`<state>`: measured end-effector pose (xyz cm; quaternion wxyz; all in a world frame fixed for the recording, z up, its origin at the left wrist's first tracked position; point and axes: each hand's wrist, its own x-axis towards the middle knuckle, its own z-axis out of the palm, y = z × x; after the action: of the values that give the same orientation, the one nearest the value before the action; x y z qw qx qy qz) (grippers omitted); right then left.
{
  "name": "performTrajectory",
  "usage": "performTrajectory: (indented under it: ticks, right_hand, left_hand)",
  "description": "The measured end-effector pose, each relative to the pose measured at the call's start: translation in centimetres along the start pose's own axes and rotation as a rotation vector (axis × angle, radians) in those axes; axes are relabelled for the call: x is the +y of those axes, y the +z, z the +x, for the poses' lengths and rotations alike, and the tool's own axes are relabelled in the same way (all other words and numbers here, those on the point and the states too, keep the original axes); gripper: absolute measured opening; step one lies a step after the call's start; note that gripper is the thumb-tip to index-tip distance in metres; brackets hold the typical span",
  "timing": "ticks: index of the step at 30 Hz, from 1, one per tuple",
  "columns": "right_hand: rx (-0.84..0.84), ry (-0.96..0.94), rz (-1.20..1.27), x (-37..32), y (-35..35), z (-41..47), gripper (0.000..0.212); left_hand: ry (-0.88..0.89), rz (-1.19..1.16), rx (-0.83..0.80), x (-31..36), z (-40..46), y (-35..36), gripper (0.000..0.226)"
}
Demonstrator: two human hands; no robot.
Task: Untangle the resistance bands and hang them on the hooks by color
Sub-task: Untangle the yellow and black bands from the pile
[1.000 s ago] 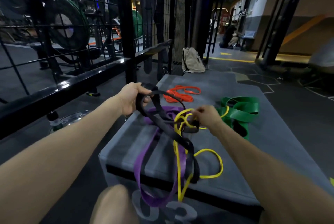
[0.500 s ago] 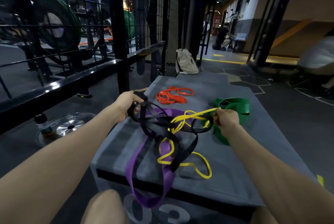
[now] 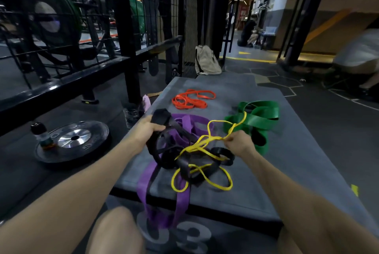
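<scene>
**Resistance bands held in both hands over the grey box**

Resistance bands in black (image 3: 170, 151), purple (image 3: 180, 130) and yellow (image 3: 205, 147) are seen knotted together on the near half of a grey padded box (image 3: 287, 171). Both forearms are stretched forward from the bottom corners of the view, converging on the tangle.

The left hand (image 3: 146, 130) is closed in a fist around the upper loop of the black band, knuckles turned up, the wrist held roughly straight and raised above the box top. The right hand (image 3: 239, 143) is closed in a pinch on strands of the yellow band, fingertips (image 3: 228, 139) pointed left toward the other hand. From that pinch one yellow loop is drawn up and away over the edge of the green band (image 3: 258, 120), while the other loops are left lying across the black band on the box.

The purple band is draped over the near edge of the box, hanging down past a printed "03". The green band is piled on the right side of the box, and an orange band (image 3: 192, 99) is laid apart at the far end. A weight plate (image 3: 71, 141) with a bottle (image 3: 41, 134) standing on it is seen on the floor to the left.
</scene>
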<state>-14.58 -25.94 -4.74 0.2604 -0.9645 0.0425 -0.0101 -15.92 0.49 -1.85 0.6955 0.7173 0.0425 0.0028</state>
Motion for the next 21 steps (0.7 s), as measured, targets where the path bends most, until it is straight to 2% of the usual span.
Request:
performTrajectory:
  ticks: [2,3,5,7,9,13,17,21]
  right_hand:
    - [-0.026,-0.145,-0.112,-1.8,-0.3,-0.7,0.026]
    - [0.011,-0.255,-0.123,-3.0,-0.4,-1.0,0.027]
    - [0.056,-0.414,0.037,-5.1,-0.1,-1.4,0.022]
    - [-0.028,-0.528,0.157,-6.9,0.4,-2.2,0.031]
    - [-0.153,-0.629,0.081,-8.2,1.4,-2.9,0.030]
    - [-0.286,-0.658,-0.086,-9.1,3.0,-3.0,0.024]
    - [-0.312,-0.639,-0.360,-8.4,4.2,-2.2,0.027]
    - [-0.319,-0.641,-0.532,-7.2,4.2,-2.1,0.034]
  left_hand:
    - [-0.010,-0.057,0.010,-0.3,-0.1,-0.4,0.024]
    - [-0.011,-0.072,0.008,-0.4,-0.1,-0.6,0.023]
    - [-0.011,-0.082,-0.016,-0.5,-0.3,-0.6,0.023]
    - [-0.009,-0.096,-0.036,-0.6,-0.5,-0.5,0.026]
    - [-0.006,-0.125,-0.025,-0.8,-0.6,-0.4,0.026]
    - [-0.007,-0.199,0.028,-1.1,-0.8,-0.7,0.023]
    - [-0.042,-0.260,0.063,-1.5,-0.6,-1.3,0.019]
    - [-0.060,-0.296,0.095,-1.9,-0.4,-1.0,0.018]
